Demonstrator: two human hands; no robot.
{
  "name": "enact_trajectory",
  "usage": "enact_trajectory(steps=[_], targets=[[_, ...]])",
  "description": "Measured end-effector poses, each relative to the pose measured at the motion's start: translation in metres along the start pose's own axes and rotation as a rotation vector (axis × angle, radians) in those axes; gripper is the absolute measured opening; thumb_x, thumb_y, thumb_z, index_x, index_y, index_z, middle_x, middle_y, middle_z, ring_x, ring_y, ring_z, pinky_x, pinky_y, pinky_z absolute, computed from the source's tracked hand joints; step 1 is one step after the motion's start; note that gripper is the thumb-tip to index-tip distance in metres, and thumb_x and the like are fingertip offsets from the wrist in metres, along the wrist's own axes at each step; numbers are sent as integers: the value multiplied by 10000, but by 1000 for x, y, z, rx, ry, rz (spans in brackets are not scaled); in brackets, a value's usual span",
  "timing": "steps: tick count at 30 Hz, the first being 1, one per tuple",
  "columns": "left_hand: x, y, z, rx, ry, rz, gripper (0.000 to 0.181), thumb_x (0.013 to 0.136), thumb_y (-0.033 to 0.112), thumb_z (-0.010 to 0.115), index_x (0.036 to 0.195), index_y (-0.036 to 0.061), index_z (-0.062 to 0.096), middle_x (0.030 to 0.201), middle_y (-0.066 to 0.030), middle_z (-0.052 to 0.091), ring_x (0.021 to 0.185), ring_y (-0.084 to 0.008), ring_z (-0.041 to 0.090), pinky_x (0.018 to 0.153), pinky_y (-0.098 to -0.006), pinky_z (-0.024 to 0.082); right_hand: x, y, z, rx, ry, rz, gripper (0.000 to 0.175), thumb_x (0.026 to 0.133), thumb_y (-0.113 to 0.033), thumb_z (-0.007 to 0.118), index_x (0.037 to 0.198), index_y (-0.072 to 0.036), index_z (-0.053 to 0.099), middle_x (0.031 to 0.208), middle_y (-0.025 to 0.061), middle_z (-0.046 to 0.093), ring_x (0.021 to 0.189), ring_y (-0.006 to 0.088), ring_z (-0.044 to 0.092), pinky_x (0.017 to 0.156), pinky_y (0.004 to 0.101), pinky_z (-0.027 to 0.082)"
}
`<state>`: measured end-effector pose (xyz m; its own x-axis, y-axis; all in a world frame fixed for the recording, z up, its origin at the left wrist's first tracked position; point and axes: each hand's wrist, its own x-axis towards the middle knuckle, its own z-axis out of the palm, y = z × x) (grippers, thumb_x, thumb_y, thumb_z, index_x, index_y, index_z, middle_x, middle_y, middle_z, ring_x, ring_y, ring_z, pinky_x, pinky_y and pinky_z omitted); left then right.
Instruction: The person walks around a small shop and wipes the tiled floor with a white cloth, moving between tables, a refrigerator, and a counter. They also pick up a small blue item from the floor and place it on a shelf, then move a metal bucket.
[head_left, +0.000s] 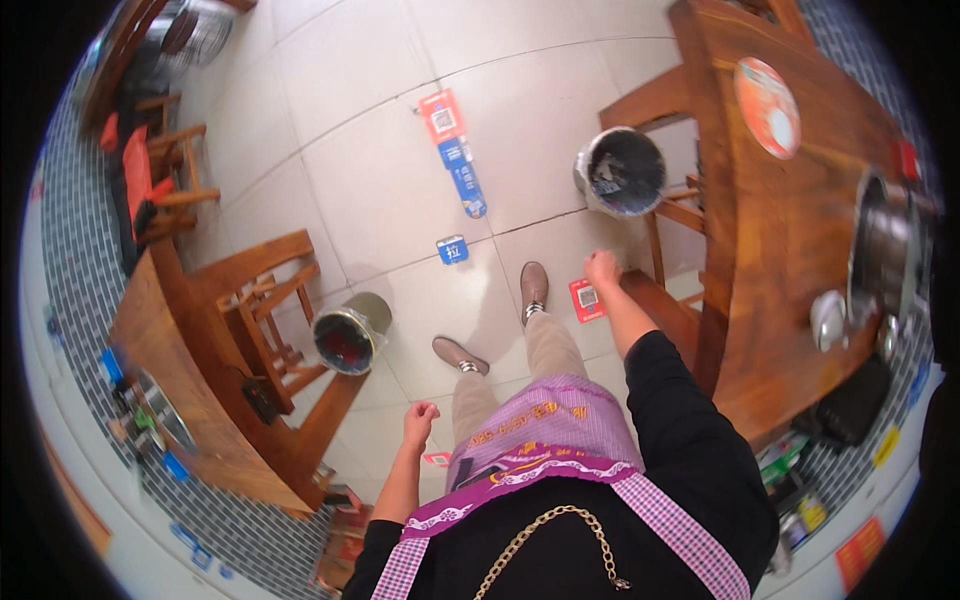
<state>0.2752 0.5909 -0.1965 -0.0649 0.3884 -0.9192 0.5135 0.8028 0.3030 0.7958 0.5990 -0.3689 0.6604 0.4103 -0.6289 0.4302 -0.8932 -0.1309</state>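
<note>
My left hand hangs at my left side with its fingers curled and nothing seen in it; the floor is beneath. My right hand, also loosely curled, is over the tiled floor beside a red floor sticker with a printed code. I wear a purple checked apron with yellow writing. A lined waste bin stands beyond my right hand. Another lined bin is to the left, farther ahead than my left hand. Whether the fingertips of either hand touch cannot be seen clearly.
On the right, a wooden table carries a metal pot and a round orange-and-white sticker. A second wooden table and a wooden stool stand left. Blue floor stickers lie ahead of my shoes. Wooden chairs are at the far left.
</note>
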Motion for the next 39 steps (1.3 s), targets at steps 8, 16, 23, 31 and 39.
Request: enact_trajectory(steps=[8,16,23,31,39], targets=[[13,15,66,-60,-18,14,120,906,126,603,949,15,616,844,-28,643,814,-103,595,784,-252,475,137,-41,-10,-264,183,-102,454,832,-347,675,1210,-122,564,1185,132,563,1170,315,503,981,557,358],[14,-61,45,-58,131,-168,117,918,135,588,928,23,623,853,-43,660,834,-124,609,801,-279,482,190,-45,25,-494,216,-317,174,840,-238,623,933,-92,646,921,90,673,946,259,621,930,493,368],[69,-125,-4,-345,395,-209,114,908,147,610,920,36,630,836,-31,647,821,-120,598,795,-274,471,95,-93,42,-447,272,-643,129,863,-177,583,839,-51,599,814,149,642,804,342,615,770,466,434],[14,-242,-26,-214,353,-294,110,872,151,644,907,47,651,795,-27,634,742,-119,569,701,-282,476,-114,-195,95,106,-63,-1084,61,907,-84,548,905,-23,557,794,173,560,773,370,548,695,439,428],[-36,-355,-55,-305,345,-396,127,880,163,637,914,42,654,814,-26,650,749,-120,578,706,-281,475,-299,-350,182,134,-701,-1236,186,902,-119,569,754,-19,520,642,151,479,572,294,469,547,367,380]])
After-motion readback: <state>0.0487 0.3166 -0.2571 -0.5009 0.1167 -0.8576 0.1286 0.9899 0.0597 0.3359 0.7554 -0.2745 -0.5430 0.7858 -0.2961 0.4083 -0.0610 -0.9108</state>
